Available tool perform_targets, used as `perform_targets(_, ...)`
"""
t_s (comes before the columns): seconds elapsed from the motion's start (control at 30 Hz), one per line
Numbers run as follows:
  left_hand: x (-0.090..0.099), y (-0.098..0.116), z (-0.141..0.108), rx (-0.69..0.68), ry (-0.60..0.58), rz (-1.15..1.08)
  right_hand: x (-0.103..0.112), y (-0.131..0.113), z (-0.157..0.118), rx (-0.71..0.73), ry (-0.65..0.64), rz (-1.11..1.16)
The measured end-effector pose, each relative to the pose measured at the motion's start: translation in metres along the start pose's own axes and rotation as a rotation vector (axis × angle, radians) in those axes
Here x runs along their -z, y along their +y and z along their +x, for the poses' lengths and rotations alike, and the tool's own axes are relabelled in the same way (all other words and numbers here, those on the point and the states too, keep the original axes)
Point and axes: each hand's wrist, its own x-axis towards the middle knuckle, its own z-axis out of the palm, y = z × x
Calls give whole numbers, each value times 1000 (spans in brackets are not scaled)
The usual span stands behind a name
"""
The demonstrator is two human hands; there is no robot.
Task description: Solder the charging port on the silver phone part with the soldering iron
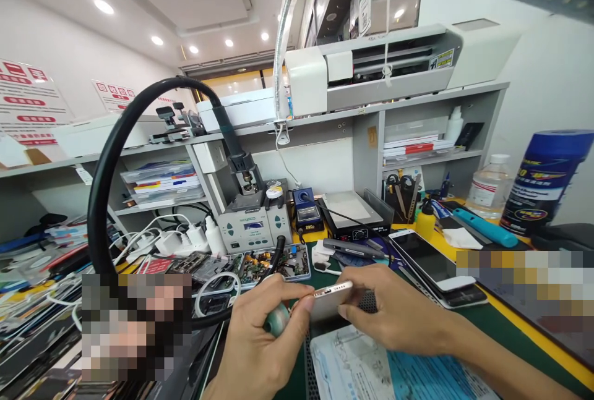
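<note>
A phone point(327, 306) is held up above the work mat, its bottom edge with the port and small holes turned upward. My left hand point(273, 332) pinches its left corner between thumb and forefinger, and a greenish, rounded tool handle point(277, 319) sits in the same palm. The tip of that tool is too small to make out. On the other side, my right hand point(394, 310) grips the phone's right end, thumb on the near face and fingers behind. Below both hands lies a blue and white printed packet point(371, 366).
Behind stand a hot-air station point(253, 230) with a looping black hose point(97, 202), and a tray of circuit boards point(294, 262). A white-fronted phone point(429, 258) lies at right, near a blue canister point(542, 183). Stacked phones and cables crowd the left.
</note>
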Motion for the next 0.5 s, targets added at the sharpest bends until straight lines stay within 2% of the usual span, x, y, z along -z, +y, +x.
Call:
perform_targets(0.13, -5, -2, -3, 72, 35, -29, 11, 12, 7, -67, 23, 134)
perform_targets(0.23, -5, -5, -3, 80, 14, -39, 10, 30, 29, -233, 138, 201)
perform_targets(0.37, -4, -9, -1, 52, 4, -10, -2, 46, 83, -406, 283, 191)
perform_targets(0.5, -4, -10, 1, 19, 5, -41, -8, 41, 143, -385, 426, 101)
